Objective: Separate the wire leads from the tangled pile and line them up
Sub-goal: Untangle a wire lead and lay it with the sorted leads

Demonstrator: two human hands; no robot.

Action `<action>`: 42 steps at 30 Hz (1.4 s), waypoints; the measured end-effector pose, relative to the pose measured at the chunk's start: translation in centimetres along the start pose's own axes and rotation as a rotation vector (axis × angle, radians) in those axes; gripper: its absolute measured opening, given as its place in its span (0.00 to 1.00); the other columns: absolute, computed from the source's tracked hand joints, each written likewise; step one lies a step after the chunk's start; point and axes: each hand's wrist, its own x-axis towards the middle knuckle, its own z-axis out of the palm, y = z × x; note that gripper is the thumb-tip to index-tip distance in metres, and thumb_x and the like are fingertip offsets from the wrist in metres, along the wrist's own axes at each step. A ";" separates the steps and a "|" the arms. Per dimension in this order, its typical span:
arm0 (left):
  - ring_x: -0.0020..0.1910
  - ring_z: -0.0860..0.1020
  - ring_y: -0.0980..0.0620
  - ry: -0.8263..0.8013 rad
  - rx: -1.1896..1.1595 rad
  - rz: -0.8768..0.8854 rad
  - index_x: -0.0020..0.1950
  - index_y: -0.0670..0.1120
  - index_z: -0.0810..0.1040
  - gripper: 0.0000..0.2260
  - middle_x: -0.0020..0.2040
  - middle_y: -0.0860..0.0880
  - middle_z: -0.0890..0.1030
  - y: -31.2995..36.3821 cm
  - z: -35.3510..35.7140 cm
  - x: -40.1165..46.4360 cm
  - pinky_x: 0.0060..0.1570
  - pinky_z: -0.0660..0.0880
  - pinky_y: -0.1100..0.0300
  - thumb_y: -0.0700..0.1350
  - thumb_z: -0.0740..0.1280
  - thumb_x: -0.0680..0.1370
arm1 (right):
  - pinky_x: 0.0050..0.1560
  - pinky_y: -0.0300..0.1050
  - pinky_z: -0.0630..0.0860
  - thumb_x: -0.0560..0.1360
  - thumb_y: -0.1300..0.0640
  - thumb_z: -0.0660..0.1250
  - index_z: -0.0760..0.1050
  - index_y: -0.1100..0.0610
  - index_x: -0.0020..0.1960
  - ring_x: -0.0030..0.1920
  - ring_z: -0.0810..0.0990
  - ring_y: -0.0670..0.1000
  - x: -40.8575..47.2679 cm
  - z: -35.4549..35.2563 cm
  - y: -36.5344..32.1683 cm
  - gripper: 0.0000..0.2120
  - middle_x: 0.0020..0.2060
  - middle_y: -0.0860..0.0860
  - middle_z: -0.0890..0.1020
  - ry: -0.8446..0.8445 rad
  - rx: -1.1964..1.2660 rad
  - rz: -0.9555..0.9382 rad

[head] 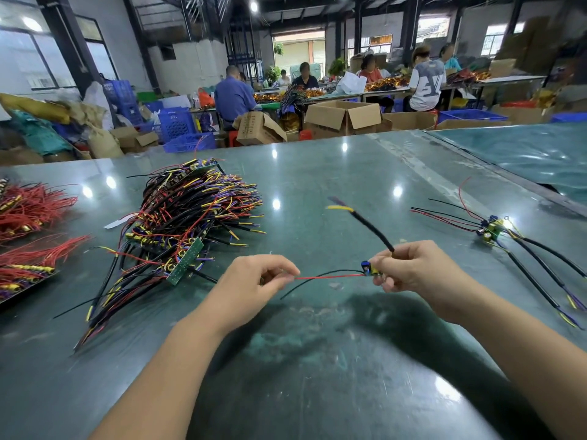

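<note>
- While the left hand (254, 277) pinches a red wire (327, 276) mid-frame, the right hand (413, 268) grips its small board (370, 268).
- Left of centre on the counter (317, 173), the tangled pile (187, 223) sits; sorted leads (521, 246) lie right.

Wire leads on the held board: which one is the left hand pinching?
The thin red lead, stretched taut to the left hand; the black one droops free.

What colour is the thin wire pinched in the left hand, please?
Red, seen in the head view.
</note>
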 end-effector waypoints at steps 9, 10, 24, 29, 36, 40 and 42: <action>0.32 0.75 0.62 -0.087 -0.048 0.009 0.41 0.55 0.83 0.09 0.35 0.55 0.82 0.0 0.5 0.1 0.36 0.69 0.72 0.40 0.73 0.73 | 0.29 0.33 0.74 0.75 0.67 0.66 0.78 0.65 0.38 0.23 0.73 0.46 0.5 -2.1 0.0 0.08 0.26 0.53 0.78 0.041 -0.047 0.008; 0.33 0.76 0.63 -0.078 -0.037 0.014 0.42 0.53 0.84 0.09 0.35 0.57 0.82 -0.2 0.4 0.0 0.37 0.69 0.73 0.39 0.73 0.73 | 0.28 0.33 0.74 0.75 0.67 0.66 0.78 0.65 0.38 0.23 0.72 0.46 0.6 -2.4 0.0 0.08 0.25 0.53 0.78 0.066 -0.057 0.007; 0.31 0.77 0.58 -0.117 -0.552 -0.167 0.46 0.48 0.82 0.12 0.39 0.52 0.83 4.8 3.7 -1.0 0.33 0.75 0.66 0.55 0.67 0.72 | 0.31 0.35 0.76 0.68 0.59 0.70 0.79 0.63 0.40 0.29 0.79 0.47 -0.9 1.0 -0.4 0.06 0.31 0.58 0.82 0.014 0.298 -0.086; 0.30 0.80 0.55 0.084 -0.769 -0.361 0.46 0.44 0.81 0.08 0.37 0.48 0.85 4.8 4.2 -0.4 0.29 0.75 0.67 0.47 0.65 0.78 | 0.33 0.35 0.77 0.75 0.65 0.66 0.80 0.62 0.41 0.30 0.81 0.49 -1.6 3.1 -0.2 0.06 0.31 0.56 0.82 -0.061 0.181 -0.090; 0.42 0.83 0.55 0.000 -0.862 -0.239 0.50 0.45 0.81 0.07 0.45 0.49 0.85 3.9 3.7 -0.6 0.41 0.77 0.67 0.40 0.63 0.78 | 0.33 0.36 0.76 0.76 0.66 0.65 0.79 0.65 0.43 0.30 0.80 0.48 -1.7 3.5 0.2 0.05 0.31 0.56 0.81 -0.080 0.152 -0.084; 0.44 0.82 0.56 -0.002 -0.795 -0.217 0.50 0.45 0.81 0.08 0.46 0.50 0.85 3.7 3.6 -0.6 0.44 0.77 0.66 0.40 0.62 0.79 | 0.34 0.36 0.77 0.76 0.64 0.66 0.80 0.62 0.41 0.32 0.81 0.49 -1.5 3.2 0.2 0.06 0.33 0.57 0.83 -0.055 0.150 -0.066; 0.44 0.82 0.56 -0.012 -0.752 -0.223 0.51 0.45 0.81 0.09 0.46 0.50 0.85 3.7 3.6 -0.5 0.44 0.77 0.66 0.41 0.60 0.80 | 0.34 0.36 0.77 0.76 0.64 0.66 0.80 0.63 0.42 0.31 0.80 0.49 -1.5 3.3 0.4 0.06 0.32 0.57 0.82 -0.070 0.152 -0.053</action>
